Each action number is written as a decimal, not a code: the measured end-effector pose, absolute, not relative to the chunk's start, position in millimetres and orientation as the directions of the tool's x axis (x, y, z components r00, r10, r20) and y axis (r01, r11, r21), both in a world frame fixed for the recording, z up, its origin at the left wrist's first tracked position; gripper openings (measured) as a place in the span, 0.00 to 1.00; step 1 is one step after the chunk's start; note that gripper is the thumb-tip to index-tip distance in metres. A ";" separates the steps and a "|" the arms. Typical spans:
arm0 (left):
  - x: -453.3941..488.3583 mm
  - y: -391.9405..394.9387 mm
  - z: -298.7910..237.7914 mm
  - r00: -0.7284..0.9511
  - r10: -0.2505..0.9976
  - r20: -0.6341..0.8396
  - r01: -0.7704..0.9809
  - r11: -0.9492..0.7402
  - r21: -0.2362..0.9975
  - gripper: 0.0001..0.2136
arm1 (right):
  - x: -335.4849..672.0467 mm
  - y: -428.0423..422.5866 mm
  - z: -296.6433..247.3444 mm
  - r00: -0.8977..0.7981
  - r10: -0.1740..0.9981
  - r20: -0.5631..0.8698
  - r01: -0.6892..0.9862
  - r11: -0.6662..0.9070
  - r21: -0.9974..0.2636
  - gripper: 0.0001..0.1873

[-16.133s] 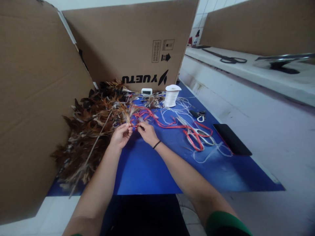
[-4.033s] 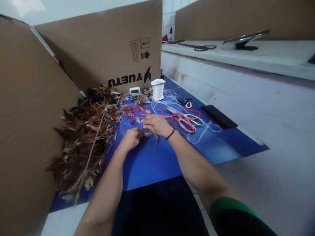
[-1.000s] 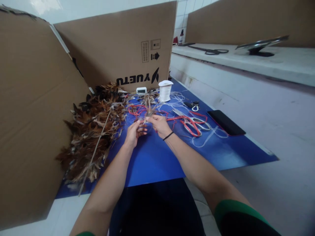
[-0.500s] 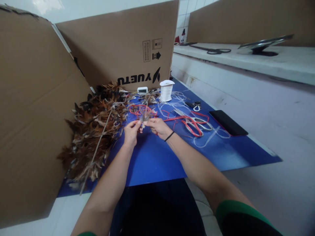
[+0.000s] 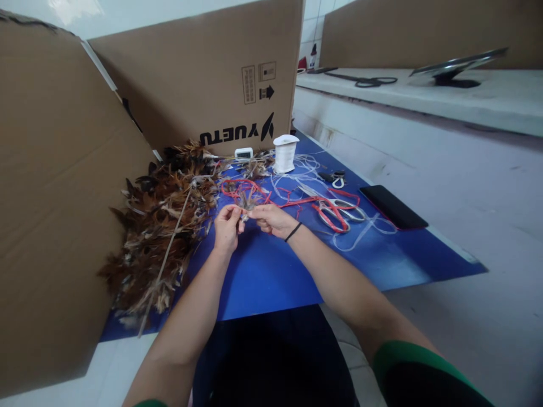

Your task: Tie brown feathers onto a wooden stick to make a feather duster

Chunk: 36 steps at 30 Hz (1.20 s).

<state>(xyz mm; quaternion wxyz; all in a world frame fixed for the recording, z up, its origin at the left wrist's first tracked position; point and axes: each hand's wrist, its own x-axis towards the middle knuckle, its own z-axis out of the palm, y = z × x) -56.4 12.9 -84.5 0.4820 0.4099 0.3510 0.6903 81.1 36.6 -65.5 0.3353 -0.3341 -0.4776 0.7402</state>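
Note:
Over the blue mat (image 5: 271, 277), my left hand (image 5: 227, 229) and my right hand (image 5: 271, 219) meet fingertip to fingertip. Both are closed in a pinch on a small bunch of feathers (image 5: 246, 200) that sticks up between them. A black band circles my right wrist. A big pile of brown feathers (image 5: 161, 226) lies just left of my left hand. Tangled red cord (image 5: 241, 188) rests on the mat right behind the hands.
Cardboard walls (image 5: 55, 186) stand at the left and back. A white thread spool (image 5: 284, 153), a small white timer (image 5: 243, 152), red-handled scissors (image 5: 337, 212), clear string (image 5: 365, 229) and a black phone (image 5: 392, 206) lie on the mat's right half. A raised ledge (image 5: 424, 102) holds black scissors.
In the last second both hands lifted slightly and closed tighter on the feather bunch. Four seconds ago they were lower on the mat, gathering feathers.

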 end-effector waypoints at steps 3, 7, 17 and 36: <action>-56.7 13.0 -85.2 -0.183 0.956 0.229 -0.329 -0.279 0.902 0.15 | 82.3 36.4 -63.6 -0.550 0.811 -0.201 -0.146 -0.330 -0.933 0.08; -57.9 12.6 -85.4 -0.150 0.944 0.295 -0.211 -0.322 0.923 0.13 | 84.5 35.2 -61.0 -0.557 0.799 -0.225 -0.076 -0.319 -0.945 0.08; -67.4 19.0 -93.4 0.000 0.978 0.211 0.022 -0.211 0.977 0.09 | 96.7 42.0 -66.3 -0.447 0.893 0.046 0.352 0.223 -0.909 0.04; -72.4 17.9 -89.7 0.122 0.984 0.131 0.122 -0.146 0.982 0.13 | 104.6 27.1 -49.4 -0.598 0.661 0.454 0.611 0.742 -0.275 0.06</action>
